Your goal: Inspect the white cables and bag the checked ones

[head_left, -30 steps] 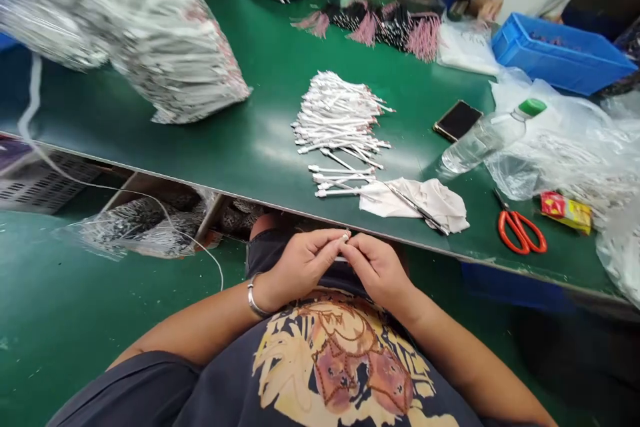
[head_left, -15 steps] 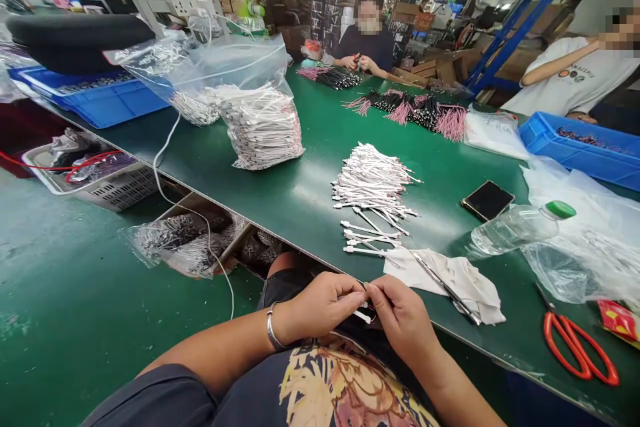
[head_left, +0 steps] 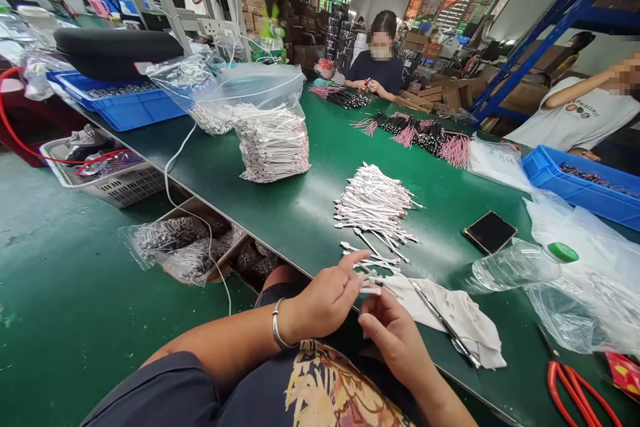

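- The left hand (head_left: 327, 300), wearing a silver bangle (head_left: 277, 327), is hovering just above the edge of the green tabletop (head_left: 305, 227), its index finger pointing up and out toward the loose cables.
- A short white cable end (head_left: 370, 291) is sticking out beside the left thumb; the left grip is nearly closed around it, but I cannot tell whether it is actually clamping the cable.
- The right hand (head_left: 393, 337) is sitting just below that cable end, its grip standing apart with the thumb and fingers separated and nothing visibly held.
- A loose pile of white plug-ended cables (head_left: 375, 210) is lying on the tabletop just beyond both hands, with several strands fanning out toward the fingertips.
- A crumpled white cloth (head_left: 463, 320) is lying to the right of the hands, with steel tweezers (head_left: 443, 320) resting across it.
- A clear zip bag of bundled white cables (head_left: 273, 143) is standing farther along the tabletop.
- A water bottle (head_left: 515, 267) and a phone (head_left: 490, 231) are lying to the right of the pile, near a plastic sheet (head_left: 580, 280).
- A co-worker's hands (head_left: 367, 85) are working across the tabletop, well apart from the person's own.
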`<control>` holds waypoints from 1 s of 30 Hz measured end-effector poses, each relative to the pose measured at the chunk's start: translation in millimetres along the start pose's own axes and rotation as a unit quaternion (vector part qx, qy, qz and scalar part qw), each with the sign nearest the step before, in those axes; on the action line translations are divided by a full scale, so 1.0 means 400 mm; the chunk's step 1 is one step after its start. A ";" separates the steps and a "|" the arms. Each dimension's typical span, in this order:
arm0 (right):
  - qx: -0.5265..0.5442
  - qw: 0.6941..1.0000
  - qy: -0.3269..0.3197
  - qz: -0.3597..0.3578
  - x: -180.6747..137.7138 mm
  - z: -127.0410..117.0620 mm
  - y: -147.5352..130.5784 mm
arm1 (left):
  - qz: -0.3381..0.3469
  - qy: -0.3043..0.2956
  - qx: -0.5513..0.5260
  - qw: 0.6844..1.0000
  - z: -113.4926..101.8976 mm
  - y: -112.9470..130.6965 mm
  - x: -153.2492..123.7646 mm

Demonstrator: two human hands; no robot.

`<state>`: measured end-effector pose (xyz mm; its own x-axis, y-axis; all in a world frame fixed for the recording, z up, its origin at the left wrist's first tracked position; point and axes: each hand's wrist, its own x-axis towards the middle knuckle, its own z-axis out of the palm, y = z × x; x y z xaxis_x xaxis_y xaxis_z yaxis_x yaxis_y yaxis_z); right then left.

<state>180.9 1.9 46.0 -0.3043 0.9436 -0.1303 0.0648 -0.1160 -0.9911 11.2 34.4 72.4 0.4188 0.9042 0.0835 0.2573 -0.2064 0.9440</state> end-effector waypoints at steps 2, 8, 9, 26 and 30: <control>0.032 0.999 0.035 0.025 0.005 0.009 -0.004 | 0.015 -0.059 0.000 0.998 0.004 -0.003 0.001; 0.088 0.992 0.067 0.063 0.018 0.012 -0.014 | -0.021 -0.152 -0.052 0.987 0.003 -0.027 0.005; 0.104 0.990 0.071 0.065 0.019 0.012 -0.014 | -0.032 -0.170 -0.060 0.983 -0.004 -0.029 0.006; -0.190 0.962 0.134 -0.144 0.002 -0.065 0.020 | 0.056 0.090 0.334 0.937 -0.374 0.097 0.018; -0.371 0.871 0.240 -0.215 -0.042 -0.141 0.070 | 0.087 0.305 0.529 0.787 -0.594 0.226 0.086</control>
<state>241.3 0.1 22.0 -0.0319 0.8925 0.4500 0.6936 0.3439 -0.6329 -157.9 135.6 236.5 0.1160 0.7724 0.6245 0.9586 -0.2516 0.1332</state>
